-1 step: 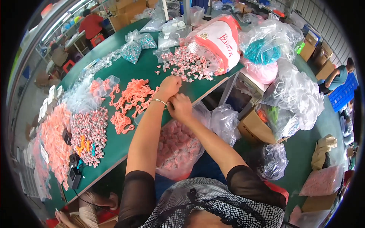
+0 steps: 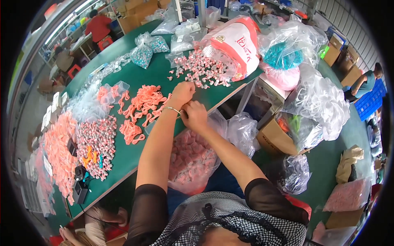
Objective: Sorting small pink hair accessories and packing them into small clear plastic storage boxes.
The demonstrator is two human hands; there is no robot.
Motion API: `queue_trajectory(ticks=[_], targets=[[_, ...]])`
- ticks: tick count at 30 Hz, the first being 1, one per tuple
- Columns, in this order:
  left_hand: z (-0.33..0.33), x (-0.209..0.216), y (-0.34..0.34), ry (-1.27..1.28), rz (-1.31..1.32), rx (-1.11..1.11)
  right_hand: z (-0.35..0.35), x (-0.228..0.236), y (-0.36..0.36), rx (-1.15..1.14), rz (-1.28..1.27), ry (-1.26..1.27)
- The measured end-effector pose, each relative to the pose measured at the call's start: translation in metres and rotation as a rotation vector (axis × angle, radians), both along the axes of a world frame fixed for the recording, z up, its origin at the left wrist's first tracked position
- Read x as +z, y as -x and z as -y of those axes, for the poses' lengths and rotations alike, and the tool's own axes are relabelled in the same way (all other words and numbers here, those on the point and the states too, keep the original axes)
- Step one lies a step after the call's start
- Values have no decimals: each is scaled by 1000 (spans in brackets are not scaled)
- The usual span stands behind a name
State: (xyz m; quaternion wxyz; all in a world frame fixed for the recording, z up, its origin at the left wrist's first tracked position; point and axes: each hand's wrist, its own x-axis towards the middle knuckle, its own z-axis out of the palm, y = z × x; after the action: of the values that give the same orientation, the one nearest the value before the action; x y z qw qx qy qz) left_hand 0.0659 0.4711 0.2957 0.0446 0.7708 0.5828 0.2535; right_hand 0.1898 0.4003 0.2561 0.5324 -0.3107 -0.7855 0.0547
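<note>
My left hand (image 2: 184, 92) is curled into a fist over the table edge; whether it holds anything is hidden. Just below it, my right hand (image 2: 195, 115) has its fingers bent against the left wrist, by a gold-coloured bracelet (image 2: 171, 108). What those fingers grip, if anything, cannot be made out. Looped coral-pink cords (image 2: 141, 101) lie to the left of my hands. Beyond them, small pink-and-grey pieces (image 2: 201, 67) spill from a red-and-white sack (image 2: 234, 45). Under my forearms, a clear plastic bag (image 2: 191, 158) of pink packets rests against my lap.
On the green table (image 2: 119, 164) at left lie a heap of coral cords (image 2: 61, 151), more pink-and-grey pieces (image 2: 96, 141) and clear small bags (image 2: 88, 102). To the right stand a cardboard box (image 2: 277, 137) and large plastic bags (image 2: 320, 102). Other people are in the background.
</note>
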Motion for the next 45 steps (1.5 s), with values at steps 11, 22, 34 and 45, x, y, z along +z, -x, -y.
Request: queue_trajectory(ticks=[11,22,34,45], targets=[[20,15,3,217,129,379,1,4,-2,-12,12,56],[51,8,29,34,305,320,6,6,9,-14,41,99],[170,19,40,-119,559,49,-4,-17,11,-63,-6,126],[287,-36,123,-430,371,525,1,-13,17,-54,-45,91]])
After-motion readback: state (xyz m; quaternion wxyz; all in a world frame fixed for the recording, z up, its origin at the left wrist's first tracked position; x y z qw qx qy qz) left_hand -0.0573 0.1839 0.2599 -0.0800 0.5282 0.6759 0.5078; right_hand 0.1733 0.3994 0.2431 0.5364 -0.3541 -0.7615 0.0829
